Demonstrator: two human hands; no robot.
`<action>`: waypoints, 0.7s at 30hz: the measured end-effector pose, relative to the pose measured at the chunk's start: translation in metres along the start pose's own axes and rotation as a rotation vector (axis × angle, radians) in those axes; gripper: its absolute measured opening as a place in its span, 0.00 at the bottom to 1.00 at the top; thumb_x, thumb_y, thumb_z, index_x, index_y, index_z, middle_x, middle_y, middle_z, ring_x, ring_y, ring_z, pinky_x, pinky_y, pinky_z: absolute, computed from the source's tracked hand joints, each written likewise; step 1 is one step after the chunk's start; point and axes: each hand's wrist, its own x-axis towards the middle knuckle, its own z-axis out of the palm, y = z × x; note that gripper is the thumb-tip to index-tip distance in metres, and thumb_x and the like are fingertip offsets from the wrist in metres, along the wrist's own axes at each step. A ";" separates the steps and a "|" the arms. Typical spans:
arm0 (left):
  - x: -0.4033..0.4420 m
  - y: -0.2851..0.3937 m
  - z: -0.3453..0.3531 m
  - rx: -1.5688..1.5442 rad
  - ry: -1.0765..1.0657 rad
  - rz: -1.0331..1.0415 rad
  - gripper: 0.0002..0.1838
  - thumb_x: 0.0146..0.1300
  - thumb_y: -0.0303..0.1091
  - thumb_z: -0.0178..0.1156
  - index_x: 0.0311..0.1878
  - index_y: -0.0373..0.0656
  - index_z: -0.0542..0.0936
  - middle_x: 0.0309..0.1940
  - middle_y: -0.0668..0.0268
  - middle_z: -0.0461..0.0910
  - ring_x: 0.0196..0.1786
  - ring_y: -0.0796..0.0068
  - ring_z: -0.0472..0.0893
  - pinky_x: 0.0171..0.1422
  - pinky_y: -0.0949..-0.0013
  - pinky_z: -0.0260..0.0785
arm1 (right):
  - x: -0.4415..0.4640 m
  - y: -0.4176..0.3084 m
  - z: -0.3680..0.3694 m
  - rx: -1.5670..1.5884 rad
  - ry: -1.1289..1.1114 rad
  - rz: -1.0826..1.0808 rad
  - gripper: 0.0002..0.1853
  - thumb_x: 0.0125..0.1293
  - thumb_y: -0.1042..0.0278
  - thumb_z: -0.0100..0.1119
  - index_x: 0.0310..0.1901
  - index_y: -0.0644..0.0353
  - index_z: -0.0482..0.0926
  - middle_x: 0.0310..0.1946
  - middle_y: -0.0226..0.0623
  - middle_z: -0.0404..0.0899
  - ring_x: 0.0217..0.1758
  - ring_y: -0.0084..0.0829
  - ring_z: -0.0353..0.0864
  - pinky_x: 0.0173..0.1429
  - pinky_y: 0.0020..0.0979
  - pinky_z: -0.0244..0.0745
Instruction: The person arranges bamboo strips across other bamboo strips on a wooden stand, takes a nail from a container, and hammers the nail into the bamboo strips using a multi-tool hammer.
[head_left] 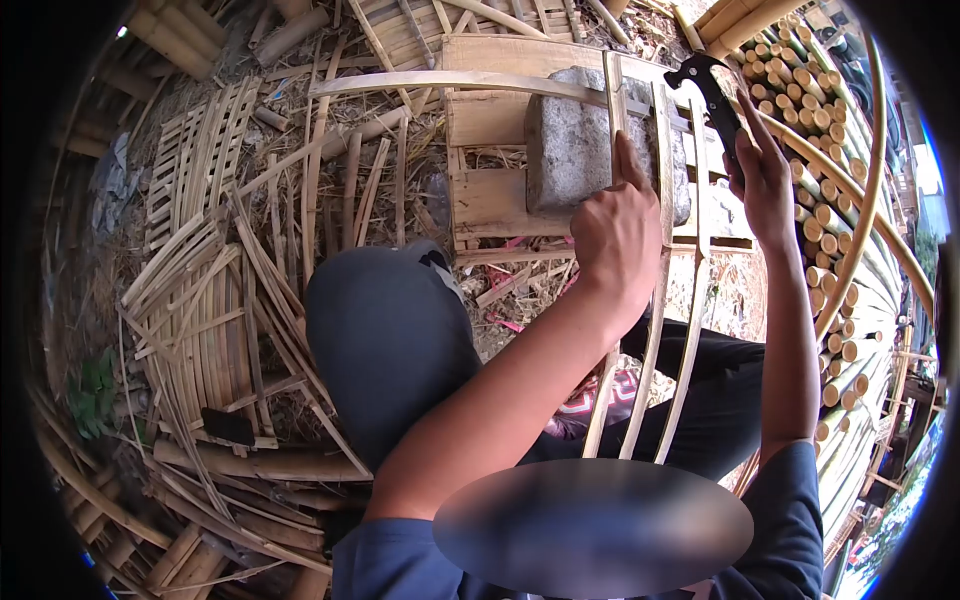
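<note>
My left hand [620, 235] is over the near edge of a grey stone block [575, 150], its index finger stretched along a bamboo strip [614, 90] and the other fingers curled in. My right hand [762, 180] is wrapped round the handle of a black hammer [715, 95], raised to the right of the block, its head pointing left. Three long bamboo strips run from the block towards my body, and a cross strip [450, 80] lies under their far ends, reaching left. The block rests on a wooden pallet [490, 195].
Woven bamboo panels [205, 340] and loose strips lie on the left. Cut bamboo poles [825, 220] are stacked on the right. My knee [385, 330] is bent left of the strips. A dark flat object [228, 426] lies at lower left.
</note>
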 end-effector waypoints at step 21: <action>-0.002 0.000 0.000 0.022 0.012 0.064 0.39 0.65 0.23 0.51 0.77 0.23 0.49 0.26 0.47 0.85 0.25 0.60 0.87 0.28 0.61 0.83 | -0.007 -0.008 -0.005 -0.100 0.007 -0.038 0.26 0.80 0.57 0.49 0.77 0.40 0.64 0.23 0.36 0.76 0.24 0.25 0.71 0.36 0.34 0.73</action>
